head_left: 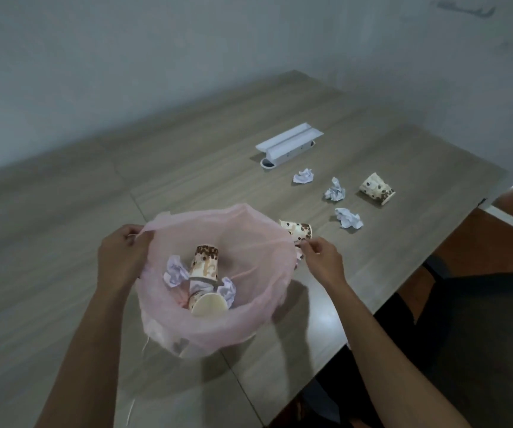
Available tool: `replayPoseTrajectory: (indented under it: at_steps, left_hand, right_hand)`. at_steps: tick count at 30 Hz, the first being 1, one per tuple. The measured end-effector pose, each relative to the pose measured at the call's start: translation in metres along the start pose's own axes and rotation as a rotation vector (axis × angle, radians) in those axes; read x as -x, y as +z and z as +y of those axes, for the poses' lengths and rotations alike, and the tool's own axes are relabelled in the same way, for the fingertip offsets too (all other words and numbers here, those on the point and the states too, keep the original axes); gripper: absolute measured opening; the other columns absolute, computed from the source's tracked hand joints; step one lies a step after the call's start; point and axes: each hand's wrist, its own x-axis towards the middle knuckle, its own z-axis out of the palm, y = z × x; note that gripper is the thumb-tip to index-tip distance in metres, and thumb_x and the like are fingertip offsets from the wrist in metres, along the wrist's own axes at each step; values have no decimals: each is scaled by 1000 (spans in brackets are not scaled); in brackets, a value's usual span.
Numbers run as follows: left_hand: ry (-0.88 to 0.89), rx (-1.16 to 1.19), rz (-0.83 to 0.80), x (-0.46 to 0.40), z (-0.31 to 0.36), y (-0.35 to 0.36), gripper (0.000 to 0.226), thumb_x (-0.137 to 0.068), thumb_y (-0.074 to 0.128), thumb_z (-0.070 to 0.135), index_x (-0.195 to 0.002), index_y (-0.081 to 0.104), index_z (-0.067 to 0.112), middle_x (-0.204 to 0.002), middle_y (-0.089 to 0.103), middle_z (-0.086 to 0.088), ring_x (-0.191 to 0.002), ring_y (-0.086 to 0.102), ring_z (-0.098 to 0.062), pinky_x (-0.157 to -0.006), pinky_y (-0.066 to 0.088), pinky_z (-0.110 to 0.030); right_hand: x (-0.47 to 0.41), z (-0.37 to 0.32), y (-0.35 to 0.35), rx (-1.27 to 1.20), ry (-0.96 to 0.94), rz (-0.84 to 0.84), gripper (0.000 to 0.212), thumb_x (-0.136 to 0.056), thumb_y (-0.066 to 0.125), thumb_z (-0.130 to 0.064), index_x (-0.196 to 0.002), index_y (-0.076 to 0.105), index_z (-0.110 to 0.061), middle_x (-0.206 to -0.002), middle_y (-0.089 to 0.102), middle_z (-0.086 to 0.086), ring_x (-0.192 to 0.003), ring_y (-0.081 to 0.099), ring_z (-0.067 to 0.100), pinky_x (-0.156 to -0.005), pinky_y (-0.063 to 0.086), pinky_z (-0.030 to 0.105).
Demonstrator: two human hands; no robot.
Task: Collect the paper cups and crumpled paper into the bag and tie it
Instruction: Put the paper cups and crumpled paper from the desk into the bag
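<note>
On the surface (387,273), nearest: pink bag (249,322), mouth open, cups and paper inside
Left hand (122,257) grip: pinches bag's left rim
Right hand (323,257) grip: pinches bag's right rim
Beyond bag: cup (298,230), paper balls (348,218), far cup (377,188)

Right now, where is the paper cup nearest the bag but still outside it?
The paper cup lies on its side on the table, against the pink bag rim's far right, just beyond the right hand.
</note>
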Motion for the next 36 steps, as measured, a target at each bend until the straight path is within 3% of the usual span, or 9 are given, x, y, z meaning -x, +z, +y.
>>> replayPoseTrajectory:
  at_steps: [3, 6, 12, 19, 23, 25, 29, 33, 36]
  left_hand:
    - [57, 4, -66, 5, 44, 53, 7, -86, 64, 21, -86, 71, 18, -77, 69, -8, -62, 61, -24, -55, 50, -28]
    - [74, 14, -117, 11, 80, 109, 8, -86, 65, 20, -85, 72, 17, -79, 71, -11, -65, 60, -23, -64, 50, -33]
    - [57, 24, -160, 26, 111, 184, 7, -87, 66, 19, -85, 73, 19, -83, 73, -10, -68, 61, -20, -68, 52, -36]
    - [50, 76, -200, -1, 149, 253, 14, -87, 65, 18, -76, 68, 27, -79, 71, -5, -66, 60, -17, -67, 47, -30]
    - [25, 119, -216, -23, 170, 294, 9, -88, 63, 15, -84, 71, 18, -78, 71, -3, -64, 59, -14, -62, 43, -27]
    - [8, 144, -215, -38, 180, 309, 9, -88, 63, 15, -85, 72, 17, -78, 71, -2, -64, 60, -13, -61, 44, -26]
    - [-19, 205, -207, -75, 201, 329, 10, -87, 63, 14, -86, 72, 17, -81, 72, -5, -69, 63, -17, -65, 47, -28]
    - [-22, 254, -155, -120, 224, 351, 10, -87, 64, 13, -88, 73, 12, -82, 73, -13, -66, 61, -18, -62, 45, -28]
    - [-28, 266, -147, -131, 235, 361, 10, -88, 63, 12, -88, 73, 11, -83, 73, -12, -66, 60, -17, -61, 45, -27]
  right_hand:
    - [-32, 32, -42, 118, -2, 20, 39, -81, 70, -33, -117, 65, -19, -116, 64, 9, -108, 59, 27, -89, 45, 32]
    - [-67, 63, -83, 315, -31, -6, 54, -76, 58, -40, -128, 59, -25, -130, 59, 8, -114, 53, 33, -95, 45, 42]
    - [-109, 108, -125, 525, 1, -21, 37, -92, 52, -12, -127, 59, -23, -131, 56, 7, -117, 46, 31, -93, 43, 40]
    - [-156, 104, -162, -40, 177, 242, 25, -88, 69, -29, -107, 62, -15, -97, 67, 5, -84, 64, 23, -62, 43, 24]
    - [-199, 51, -193, -185, 56, 374, 24, -83, 72, -38, -101, 63, -25, -88, 69, -2, -80, 69, 21, -72, 59, 40]
    - [-218, 17, -196, -195, -33, 307, 21, -79, 75, -38, -97, 66, -30, -83, 70, -4, -73, 69, 13, -66, 59, 35]
    - [-245, -52, -174, -17, -215, 28, 28, -74, 82, -34, -98, 69, -27, -77, 66, -12, -55, 58, -8, -53, 41, 5]
    - [-283, -91, -146, 141, -225, -519, 79, -63, 85, -53, -133, 56, -32, -114, 66, -11, -82, 66, -3, -66, 51, 11]
    - [-305, -96, -153, 142, -275, -583, 60, -70, 81, -49, -125, 64, -32, -104, 72, -12, -82, 68, 1, -70, 55, 17]
